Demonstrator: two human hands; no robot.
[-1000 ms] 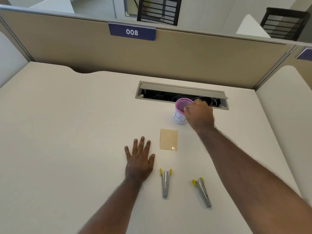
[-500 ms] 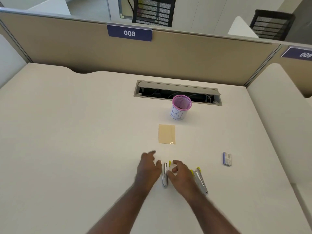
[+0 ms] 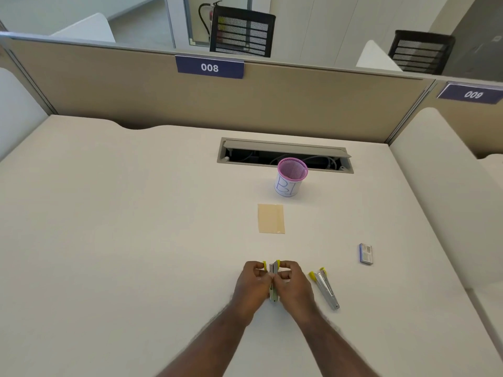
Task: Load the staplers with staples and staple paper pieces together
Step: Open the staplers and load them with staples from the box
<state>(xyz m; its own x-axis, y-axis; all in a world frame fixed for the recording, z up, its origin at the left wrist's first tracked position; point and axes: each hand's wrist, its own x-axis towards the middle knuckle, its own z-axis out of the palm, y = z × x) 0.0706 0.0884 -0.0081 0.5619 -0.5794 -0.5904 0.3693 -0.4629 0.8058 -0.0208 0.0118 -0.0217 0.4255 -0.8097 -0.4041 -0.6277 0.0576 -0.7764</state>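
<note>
A silver stapler with yellow tips (image 3: 273, 270) lies near the desk's front, and both hands hold it. My left hand (image 3: 251, 284) grips its left side, my right hand (image 3: 292, 285) its right side, and most of its body is hidden between them. A second silver and yellow stapler (image 3: 325, 288) lies open on the desk just to the right, untouched. A small blue staple box (image 3: 365, 253) sits further right. A tan stack of paper pieces (image 3: 271, 219) lies beyond the hands.
A pink mesh cup with a white label (image 3: 290, 180) stands behind the paper, in front of an open cable tray (image 3: 284, 155) set in the desk. A beige partition (image 3: 245, 104) closes the back, and a raised divider (image 3: 441, 186) runs along the right.
My right hand left the pink cup and came back to the front. Both hands closed around the left stapler. The staple box now lies on the desk at the right.
</note>
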